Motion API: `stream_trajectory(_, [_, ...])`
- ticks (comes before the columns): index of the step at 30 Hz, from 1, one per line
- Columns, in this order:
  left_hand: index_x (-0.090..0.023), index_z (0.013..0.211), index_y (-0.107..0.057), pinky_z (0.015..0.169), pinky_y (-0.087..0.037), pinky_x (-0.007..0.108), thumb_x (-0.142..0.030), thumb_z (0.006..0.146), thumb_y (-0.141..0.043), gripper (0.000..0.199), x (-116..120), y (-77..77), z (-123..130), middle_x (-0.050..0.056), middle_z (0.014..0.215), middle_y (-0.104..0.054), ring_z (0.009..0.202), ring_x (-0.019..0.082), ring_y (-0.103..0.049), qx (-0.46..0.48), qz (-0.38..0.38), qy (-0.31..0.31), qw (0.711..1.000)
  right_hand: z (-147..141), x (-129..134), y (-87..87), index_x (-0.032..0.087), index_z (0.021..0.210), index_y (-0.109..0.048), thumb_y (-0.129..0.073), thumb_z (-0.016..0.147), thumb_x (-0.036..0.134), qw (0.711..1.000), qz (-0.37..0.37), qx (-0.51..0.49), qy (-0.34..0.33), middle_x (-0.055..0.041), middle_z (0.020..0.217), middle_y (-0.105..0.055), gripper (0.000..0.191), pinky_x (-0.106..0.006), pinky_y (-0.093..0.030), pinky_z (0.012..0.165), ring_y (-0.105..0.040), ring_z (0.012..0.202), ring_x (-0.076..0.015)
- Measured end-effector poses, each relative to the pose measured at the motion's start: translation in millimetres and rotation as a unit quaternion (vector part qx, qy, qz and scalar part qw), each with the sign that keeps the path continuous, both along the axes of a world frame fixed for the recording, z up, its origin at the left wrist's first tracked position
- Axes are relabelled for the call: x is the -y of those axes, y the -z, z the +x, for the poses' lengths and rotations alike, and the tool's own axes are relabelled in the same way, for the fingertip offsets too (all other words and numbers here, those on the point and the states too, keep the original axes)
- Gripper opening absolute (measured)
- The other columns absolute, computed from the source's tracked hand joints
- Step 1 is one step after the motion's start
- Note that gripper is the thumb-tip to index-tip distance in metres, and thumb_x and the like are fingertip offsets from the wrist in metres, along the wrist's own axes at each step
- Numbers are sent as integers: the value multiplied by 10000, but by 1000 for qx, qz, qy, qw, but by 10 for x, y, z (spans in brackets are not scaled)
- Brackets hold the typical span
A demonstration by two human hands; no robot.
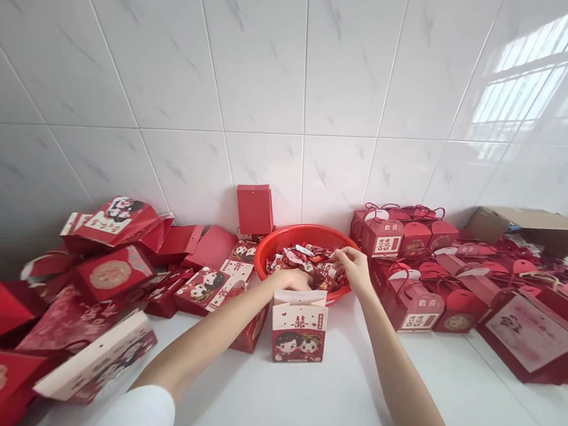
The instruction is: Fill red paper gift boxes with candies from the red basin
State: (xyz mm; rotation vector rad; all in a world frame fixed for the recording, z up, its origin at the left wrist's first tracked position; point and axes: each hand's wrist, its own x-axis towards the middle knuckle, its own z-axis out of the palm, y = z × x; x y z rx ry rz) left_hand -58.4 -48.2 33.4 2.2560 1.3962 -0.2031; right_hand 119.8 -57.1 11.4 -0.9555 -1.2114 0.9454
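A red plastic basket (263,256) stands near the wall, filled with small wrapped sweets (325,274). My left hand (293,279) reaches over the basket's front left edge, its fingers mostly hidden behind the wrist and an open box. My right hand (352,265) is at the basket's right side, its thumb and fingers pressed together at the sweets; whatever they grip is too small to make out. Just in front of the basket, an open-topped red and cream gift box (298,331) with two cartoon figures stands upright.
Loose red boxes (114,276) are heaped at the left. Closed boxes with cord handles (413,302) stand in rows at the right, with a larger box (528,333) and a brown carton (534,220) beyond. A tiled wall (273,58) rises behind.
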Motion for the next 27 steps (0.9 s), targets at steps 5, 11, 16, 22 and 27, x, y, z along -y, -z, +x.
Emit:
stream_trajectory(5, [-202,893,-737,729,-519,327,-363,721,-733,236,-21,-28,28,47,902,-752,830,248,-680,-24,-41,0,999,4,8,1,193,608,-618,-758,630,621,1000,0,11,-3,-41,630,-675,451,-268,-459,497,-576,513,-151])
stream_trajectory(11, [-139,734,-653,645,-494,282,-279,836,-707,182,22,-19,-41,-24,663,-627,627,136,-592,9,-48,20,999,3,21,-13,197,594,-620,-756,642,629,1000,4,21,-6,-41,620,-667,455,-267,-451,487,-568,506,-148])
stream_trajectory(16, [-129,775,-664,665,-506,278,-250,851,-709,149,64,-16,-90,-28,704,-625,680,148,-609,43,-50,46,997,2,16,-5,201,589,-621,-756,640,629,1000,6,25,-4,-39,617,-666,452,-265,-442,478,-565,498,-148])
stream_trajectory(22, [-123,942,-675,735,-568,322,-382,932,-630,263,7,62,-97,10,938,-675,840,197,-665,53,-71,39,995,4,25,-9,201,587,-620,-759,641,628,1000,4,28,-6,-26,575,-645,453,-263,-444,481,-570,497,-152])
stream_trajectory(27, [-135,628,-669,682,-495,312,-271,736,-789,211,-36,79,-153,-18,559,-597,637,191,-610,151,-53,10,987,-2,34,-16,198,592,-621,-763,631,645,1000,4,24,-10,-28,590,-652,470,-264,-435,466,-556,477,-142])
